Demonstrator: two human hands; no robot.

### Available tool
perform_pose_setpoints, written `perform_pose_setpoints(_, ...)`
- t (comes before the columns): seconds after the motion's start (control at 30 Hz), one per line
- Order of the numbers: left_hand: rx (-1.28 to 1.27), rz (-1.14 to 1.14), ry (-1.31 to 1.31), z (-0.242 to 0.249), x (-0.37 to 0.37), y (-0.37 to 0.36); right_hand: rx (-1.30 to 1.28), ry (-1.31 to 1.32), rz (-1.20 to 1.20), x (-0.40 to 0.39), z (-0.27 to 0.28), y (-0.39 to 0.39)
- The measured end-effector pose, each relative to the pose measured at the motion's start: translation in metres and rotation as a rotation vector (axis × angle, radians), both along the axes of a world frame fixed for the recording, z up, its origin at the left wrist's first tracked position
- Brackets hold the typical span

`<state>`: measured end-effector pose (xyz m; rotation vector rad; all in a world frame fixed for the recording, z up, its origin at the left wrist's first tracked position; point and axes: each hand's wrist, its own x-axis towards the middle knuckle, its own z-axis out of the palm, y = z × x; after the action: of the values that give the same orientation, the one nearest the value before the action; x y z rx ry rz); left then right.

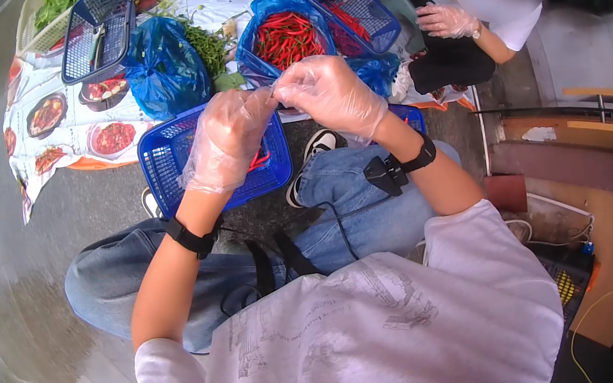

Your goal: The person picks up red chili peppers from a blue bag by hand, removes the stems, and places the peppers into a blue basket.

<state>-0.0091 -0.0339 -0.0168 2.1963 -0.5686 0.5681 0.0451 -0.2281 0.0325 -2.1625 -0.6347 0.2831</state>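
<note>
Beyond the bent legs (pixel 356 176) spreads a printed sheet (pixel 51 154), with a blue basket (pixel 164 153) between the two. On the sheet sits a blue bag (pixel 249 61) heaped with red chillies (pixel 288 40). Gloved, the left hand (pixel 226 138) is raised over the basket and the right hand (pixel 335 93) arches inward, elbows bent; their fingertips meet, pinched closed on a small dark piece (pixel 276 102), too tiny to identify.
</note>
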Motion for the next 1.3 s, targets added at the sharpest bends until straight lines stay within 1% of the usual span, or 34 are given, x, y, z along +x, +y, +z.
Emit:
perform_pose_setpoints(0.07, -0.155, -0.015, -0.05, 0.0, 0.0, -0.001, 0.187, 0.281, -0.053, -0.001, -0.004, -0.001)
perform_pose_setpoints(0.1, -0.156, -0.016, -0.049, -0.001, 0.0, -0.001, 0.186, 0.281, -0.055, -0.003, -0.002, -0.001)
perform_pose_setpoints(0.17, -0.219, 0.007, -0.073, -0.002, -0.001, -0.002, 0.285, 0.442, -0.078, -0.006, 0.006, 0.002)
perform_pose_setpoints(0.4, -0.266, 0.072, -0.108, 0.004, -0.003, -0.005, 0.422, 0.527, -0.063, -0.004, 0.007, 0.003)
perform_pose_setpoints(0.47, -0.364, 0.099, 0.007, 0.008, -0.005, -0.007, 0.541, 0.768, -0.097, -0.002, 0.005, 0.001)
perform_pose_setpoints(0.5, -0.363, 0.097, 0.005, 0.008, -0.005, -0.007, 0.544, 0.764, -0.098, -0.001, 0.002, 0.0)
perform_pose_setpoints(0.57, -0.511, 0.144, 0.182, 0.007, -0.005, -0.01, 0.792, 1.055, -0.093, 0.002, -0.009, -0.003)
perform_pose_setpoints(0.6, -0.512, 0.143, 0.182, 0.008, -0.005, -0.011, 0.792, 1.054, -0.093, 0.004, -0.013, -0.005)
perform_pose_setpoints(0.67, -0.662, 0.226, 0.308, 0.007, -0.004, -0.011, 0.916, 1.11, -0.173, 0.009, -0.02, -0.005)
perform_pose_setpoints(0.7, -0.658, 0.232, 0.306, -0.003, -0.003, -0.007, 0.931, 1.099, -0.335, 0.014, -0.02, -0.002)
perform_pose_setpoints(0.77, -0.843, 0.267, 0.597, -0.04, -0.001, 0.002, 0.797, 0.986, -0.336, 0.034, -0.034, -0.004)
perform_pose_setpoints(0.8, -0.807, 0.261, 0.589, -0.047, -0.001, 0.007, 0.785, 0.977, -0.346, 0.037, -0.041, -0.001)
perform_pose_setpoints(0.83, -0.803, 0.27, 0.587, -0.057, -0.003, 0.009, 0.676, 0.904, -0.305, 0.068, -0.064, 0.001)
perform_pose_setpoints(0.9, -1.212, 0.449, 0.979, -0.081, -0.006, 0.007, 0.56, 0.823, -0.383, 0.107, -0.096, 0.024)
perform_pose_setpoints(0.93, -1.259, 0.491, 0.954, -0.093, -0.008, 0.007, 0.563, 0.827, -0.379, 0.121, -0.105, 0.036)
perform_pose_setpoints(0.97, -1.255, 0.494, 0.953, -0.116, -0.011, 0.009, 0.449, 0.78, -0.421, 0.132, -0.112, 0.047)
perform_pose_setpoints(1.0, -1.299, 0.483, 1.026, -0.145, -0.015, 0.013, 0.33, 0.732, -0.459, 0.147, -0.119, 0.053)
perform_pose_setpoints(1.03, -1.343, 0.472, 1.101, -0.16, -0.017, 0.016, 0.328, 0.737, -0.456, 0.165, -0.137, 0.047)
perform_pose_setpoints(1.07, -1.362, 0.516, 1.193, -0.16, -0.019, 0.015, 0.062, 0.48, -0.423, 0.184, -0.166, 0.03)
perform_pose_setpoints(1.1, -1.365, 0.523, 1.195, -0.166, -0.021, 0.014, -0.199, 0.219, -0.377, 0.2, -0.195, 0.012)
perform_pose_setpoints(1.17, -1.335, 0.597, 1.257, -0.193, -0.028, 0.006, -0.622, -0.299, -0.219, 0.222, -0.243, -0.04)
perform_pose_setpoints(1.2, -1.26, 0.511, 1.31, -0.213, -0.03, 0.007, -0.713, -0.206, -0.287, 0.216, -0.241, -0.053)
perform_pose_setpoints(1.23, -1.267, 0.51, 1.322, -0.227, -0.031, 0.007, -0.805, -0.114, -0.356, 0.205, -0.239, -0.065)
perform_pose_setpoints(1.27, -1.143, 0.476, 1.351, -0.24, -0.032, 0.005, -0.745, -0.047, -0.414, 0.194, -0.237, -0.074)
perform_pose_setpoints(1.3, -1.02, 0.44, 1.373, -0.251, -0.032, 0.006, -0.758, -0.041, -0.411, 0.192, -0.246, -0.086)
